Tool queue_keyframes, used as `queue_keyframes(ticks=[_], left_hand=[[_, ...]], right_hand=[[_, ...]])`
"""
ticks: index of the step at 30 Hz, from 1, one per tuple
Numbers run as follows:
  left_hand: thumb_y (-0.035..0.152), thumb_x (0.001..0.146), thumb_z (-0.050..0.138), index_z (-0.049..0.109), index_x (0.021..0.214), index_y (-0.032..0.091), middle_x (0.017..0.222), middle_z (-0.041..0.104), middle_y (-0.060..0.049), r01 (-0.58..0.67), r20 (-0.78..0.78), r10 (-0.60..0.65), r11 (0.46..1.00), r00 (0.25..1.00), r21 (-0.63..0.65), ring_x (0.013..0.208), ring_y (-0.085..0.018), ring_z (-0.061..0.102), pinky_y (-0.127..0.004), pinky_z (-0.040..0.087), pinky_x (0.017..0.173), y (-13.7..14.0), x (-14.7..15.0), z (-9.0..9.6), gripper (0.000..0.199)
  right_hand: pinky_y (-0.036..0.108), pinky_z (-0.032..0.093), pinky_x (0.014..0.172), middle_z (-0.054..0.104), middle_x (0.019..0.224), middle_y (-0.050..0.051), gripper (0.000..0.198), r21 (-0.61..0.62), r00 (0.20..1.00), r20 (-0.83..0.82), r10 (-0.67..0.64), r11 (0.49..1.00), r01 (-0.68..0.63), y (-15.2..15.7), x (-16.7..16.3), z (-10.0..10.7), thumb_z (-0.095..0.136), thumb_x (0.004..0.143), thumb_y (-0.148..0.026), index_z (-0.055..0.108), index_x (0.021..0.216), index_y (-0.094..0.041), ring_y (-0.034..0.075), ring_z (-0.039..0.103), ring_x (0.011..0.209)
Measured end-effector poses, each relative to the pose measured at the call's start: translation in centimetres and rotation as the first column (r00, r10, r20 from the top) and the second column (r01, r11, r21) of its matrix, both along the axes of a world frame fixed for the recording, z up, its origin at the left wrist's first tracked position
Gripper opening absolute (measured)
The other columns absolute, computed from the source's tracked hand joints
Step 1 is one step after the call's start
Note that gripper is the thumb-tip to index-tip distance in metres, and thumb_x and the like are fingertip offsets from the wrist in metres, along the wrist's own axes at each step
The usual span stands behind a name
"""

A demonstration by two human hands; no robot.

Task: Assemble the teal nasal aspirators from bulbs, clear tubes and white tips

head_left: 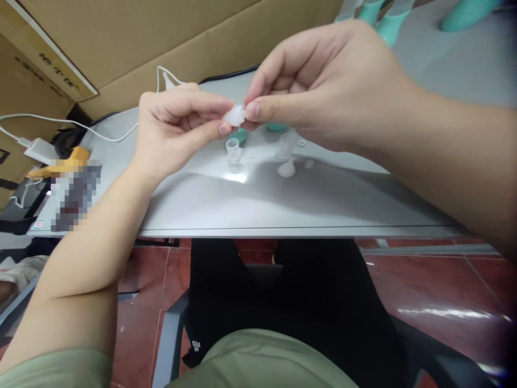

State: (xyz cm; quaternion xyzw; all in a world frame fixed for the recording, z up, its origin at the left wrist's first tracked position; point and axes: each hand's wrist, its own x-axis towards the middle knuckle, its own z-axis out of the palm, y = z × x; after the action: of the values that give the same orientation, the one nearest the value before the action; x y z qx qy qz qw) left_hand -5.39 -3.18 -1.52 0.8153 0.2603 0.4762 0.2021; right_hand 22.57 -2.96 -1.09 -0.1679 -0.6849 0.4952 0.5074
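Note:
Thumb and forefinger of my left hand pinch a small white translucent cone-shaped piece above the table. From the other side, my right hand is closed at its ribbed end; whether its fingertips hold a separate part is hidden. Below, a small clear cup with a side spout stands upright on the table. To its right are another clear cup-like part, a white teardrop-shaped piece, a small white ring and a flat whitish disc. Behind the hands, a teal part is partly covered.
Several teal-and-clear items stand at the back right of the grey table. A cardboard wall rises behind. On the left lie a white cable, a white adapter and a yellow tool. The table's front edge is above my lap.

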Motion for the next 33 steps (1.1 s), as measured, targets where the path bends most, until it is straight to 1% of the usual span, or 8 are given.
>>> queue_keyframes(ticks=[2,5,15,21,25,28,30,33], left_hand=[[0.062,0.112,0.108,0.103,0.119,0.032,0.115,0.096,-0.005,-0.038,-0.056,0.038,0.999,0.998,0.000,0.102,-0.022,0.091,-0.041,0.079,0.095,-2.2,0.3,1.3,0.031],[0.063,0.108,0.111,0.104,0.113,0.032,0.108,0.096,-0.004,-0.035,-0.034,0.035,0.999,0.999,0.022,0.096,-0.022,0.090,-0.039,0.076,0.088,-3.5,0.8,2.2,0.032],[0.046,0.114,0.108,0.104,0.117,0.031,0.104,0.093,-0.002,-0.052,-0.123,0.062,0.995,0.990,0.084,0.091,-0.016,0.080,-0.032,0.064,0.083,-2.9,0.2,2.2,0.015],[0.037,0.119,0.102,0.103,0.127,0.039,0.106,0.092,0.001,-0.023,-0.168,0.048,0.989,0.985,0.148,0.092,-0.015,0.079,-0.034,0.065,0.085,-3.0,-0.1,1.9,0.008],[0.035,0.121,0.100,0.102,0.132,0.042,0.108,0.092,0.001,-0.024,-0.162,0.054,0.983,0.985,0.183,0.092,-0.015,0.078,-0.037,0.065,0.084,-2.7,-0.1,1.4,0.013],[0.036,0.122,0.100,0.101,0.134,0.042,0.107,0.091,0.001,-0.005,-0.120,0.035,0.970,0.992,0.243,0.091,-0.015,0.077,-0.037,0.063,0.082,-2.3,-0.2,1.0,0.014],[0.038,0.122,0.099,0.101,0.133,0.041,0.109,0.092,0.000,-0.017,-0.142,0.047,0.979,0.989,0.204,0.093,-0.015,0.078,-0.036,0.064,0.084,-2.3,-0.2,1.0,0.012],[0.038,0.121,0.100,0.102,0.129,0.037,0.113,0.094,-0.001,-0.054,-0.171,0.072,0.993,0.983,0.106,0.099,-0.017,0.081,-0.037,0.066,0.089,-2.7,-0.2,1.6,0.009]], right_hand=[[0.025,0.074,0.078,0.091,0.089,0.002,0.046,-0.007,1.000,-0.009,0.003,1.000,-0.003,0.0,-0.1,-0.1,0.134,0.077,-0.039,0.093,0.090,-0.023,0.017,0.086,0.084],[0.022,0.072,0.079,0.091,0.090,0.000,0.042,-0.015,1.000,-0.003,0.019,1.000,-0.019,-0.1,-0.2,0.0,0.133,0.080,-0.037,0.095,0.091,-0.023,0.014,0.087,0.084],[0.021,0.068,0.075,0.091,0.089,0.001,0.038,0.011,1.000,0.009,0.014,1.000,-0.014,0.0,-0.1,0.3,0.131,0.083,-0.032,0.096,0.091,-0.022,0.014,0.085,0.083],[0.019,0.063,0.067,0.089,0.085,0.000,0.026,0.016,0.999,0.034,-0.003,1.000,0.003,0.0,-0.2,0.2,0.108,0.090,-0.001,0.097,0.085,-0.024,0.012,0.081,0.078],[0.021,0.062,0.066,0.088,0.084,0.000,0.024,0.066,0.999,0.039,-0.017,0.998,0.015,0.1,0.0,0.3,0.111,0.089,-0.006,0.097,0.087,-0.026,0.012,0.079,0.076],[0.023,0.064,0.071,0.088,0.088,0.001,0.028,0.067,0.998,0.060,0.010,0.998,-0.014,0.1,0.0,0.3,0.123,0.086,-0.024,0.095,0.086,-0.026,0.013,0.079,0.079],[0.022,0.064,0.073,0.089,0.089,-0.001,0.030,0.062,0.998,0.045,0.032,0.998,-0.034,0.1,-0.1,0.3,0.125,0.085,-0.027,0.095,0.087,-0.026,0.012,0.079,0.081],[0.019,0.065,0.076,0.089,0.089,-0.002,0.026,0.072,0.999,0.010,0.030,0.997,-0.031,-0.1,-0.2,0.3,0.114,0.091,-0.007,0.096,0.089,-0.025,0.010,0.080,0.082]])
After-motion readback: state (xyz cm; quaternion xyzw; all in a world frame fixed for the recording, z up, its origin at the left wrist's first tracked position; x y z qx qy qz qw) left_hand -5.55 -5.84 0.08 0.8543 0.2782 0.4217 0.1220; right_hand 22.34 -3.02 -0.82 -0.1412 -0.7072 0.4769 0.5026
